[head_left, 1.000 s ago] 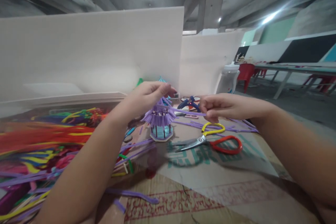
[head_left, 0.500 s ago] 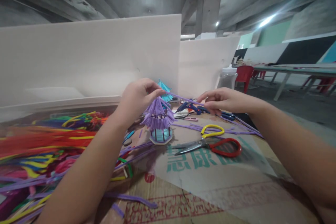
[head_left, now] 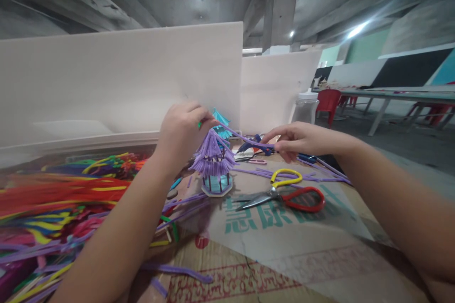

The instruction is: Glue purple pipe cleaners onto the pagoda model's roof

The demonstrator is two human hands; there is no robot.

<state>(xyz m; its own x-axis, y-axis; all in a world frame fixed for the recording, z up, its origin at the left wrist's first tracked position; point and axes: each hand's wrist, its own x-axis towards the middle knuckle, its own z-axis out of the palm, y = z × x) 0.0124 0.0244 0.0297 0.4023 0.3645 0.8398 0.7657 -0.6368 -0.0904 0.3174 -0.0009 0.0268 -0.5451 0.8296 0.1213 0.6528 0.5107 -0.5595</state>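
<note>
The worktop is covered in flattened cardboard point(head_left: 284, 255), brown and creased, printed with green characters and a red patterned band. White boards point(head_left: 121, 80) stand along its far edge as dividers. Above run bare grey concrete beams with a few bright lights; to the right the room opens on a long table point(head_left: 398, 95) and red plastic chairs point(head_left: 329, 99).

On the left lies a loose heap of pipe cleaners point(head_left: 53, 199), fuzzy and thin, in red, yellow, green, blue and purple. Near the middle stands a small pavilion point(head_left: 213, 165): a pale blue drum on a flat octagonal base, dark posts, and a shaggy purple cone roof of cut stems.

The left hand point(head_left: 183, 130) is closed at the roof's peak, fingers pinched on one end of a purple stem point(head_left: 245, 139). The right hand point(head_left: 298, 139) pinches the other end between thumb and fingers, so the stem stretches between them, slightly curved, above the table.

Just right of the pavilion lie steel scissors point(head_left: 280, 191) with one yellow and one red loop. Behind them sits a blue glue gun point(head_left: 254, 144), and further back a clear plastic jar point(head_left: 305, 106). More purple stems are scattered around.
</note>
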